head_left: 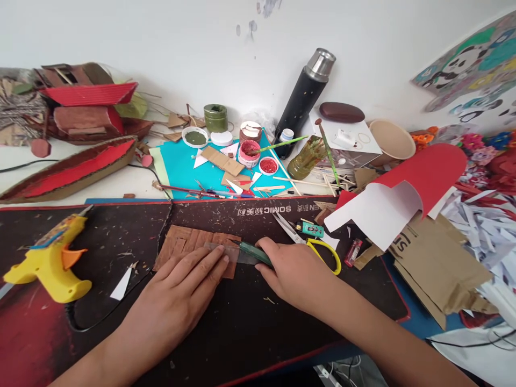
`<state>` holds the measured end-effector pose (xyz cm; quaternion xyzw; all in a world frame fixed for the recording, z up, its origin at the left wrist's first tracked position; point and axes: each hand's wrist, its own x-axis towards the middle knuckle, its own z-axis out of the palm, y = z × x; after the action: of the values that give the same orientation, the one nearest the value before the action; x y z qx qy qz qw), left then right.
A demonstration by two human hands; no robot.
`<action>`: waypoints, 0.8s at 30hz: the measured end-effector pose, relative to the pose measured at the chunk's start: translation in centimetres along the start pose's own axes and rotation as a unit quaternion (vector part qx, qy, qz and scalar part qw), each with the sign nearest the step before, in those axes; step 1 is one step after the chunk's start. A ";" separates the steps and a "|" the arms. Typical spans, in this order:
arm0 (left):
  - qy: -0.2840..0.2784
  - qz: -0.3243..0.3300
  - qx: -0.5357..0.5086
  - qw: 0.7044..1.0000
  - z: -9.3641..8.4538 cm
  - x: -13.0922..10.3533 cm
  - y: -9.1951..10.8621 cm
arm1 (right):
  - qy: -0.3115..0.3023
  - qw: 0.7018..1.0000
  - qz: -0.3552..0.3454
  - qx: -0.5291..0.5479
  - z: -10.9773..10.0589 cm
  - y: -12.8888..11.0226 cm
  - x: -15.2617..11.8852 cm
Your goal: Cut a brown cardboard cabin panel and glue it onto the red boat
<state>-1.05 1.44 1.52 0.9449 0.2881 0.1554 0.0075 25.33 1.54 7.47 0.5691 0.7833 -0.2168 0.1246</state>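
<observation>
A brown cardboard piece [177, 243] with ridged strips lies on the dark mat. Across its right part rests a clear ruler [245, 257], whose right end sticks out beyond the cardboard. My left hand [183, 290] lies flat over the cardboard and the ruler's left portion, fingers stretched out and pressing down. From the right, my right hand [292, 274] grips a dark green craft knife [255, 251]; its tip points left and meets the cardboard by the ruler's upper edge. The left hand's palm hides the cardboard's lower left area.
A yellow glue gun [54, 258] with its cord lies left. Yellow-handled scissors [327, 252], a lighter [312, 229] and a battery [353, 251] sit beyond my right hand. Behind are paint jars [215, 119], a black thermos [301, 97] and a cardboard boat [72, 169].
</observation>
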 end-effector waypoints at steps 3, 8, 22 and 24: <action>0.008 -0.036 -0.054 0.998 0.4 0.0 -0.5 | -0.007 1.000 0.008 0.003 0.0 0.0 0.1; 0.008 -0.086 -0.172 0.981 0.6 -0.4 -2.4 | -0.021 1.000 0.006 0.009 0.0 -0.5 0.1; 0.014 -0.020 -0.068 0.997 -0.1 -1.3 -2.6 | -0.016 0.999 0.004 0.038 0.2 -1.1 0.4; 0.014 -0.018 -0.056 0.998 -0.1 -1.4 -2.1 | -0.012 0.999 0.004 0.037 0.3 -1.1 0.3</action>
<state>-3.30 2.46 0.99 0.9353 0.2961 0.1846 0.0590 24.18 1.38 7.32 0.5739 0.7708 -0.2522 0.1138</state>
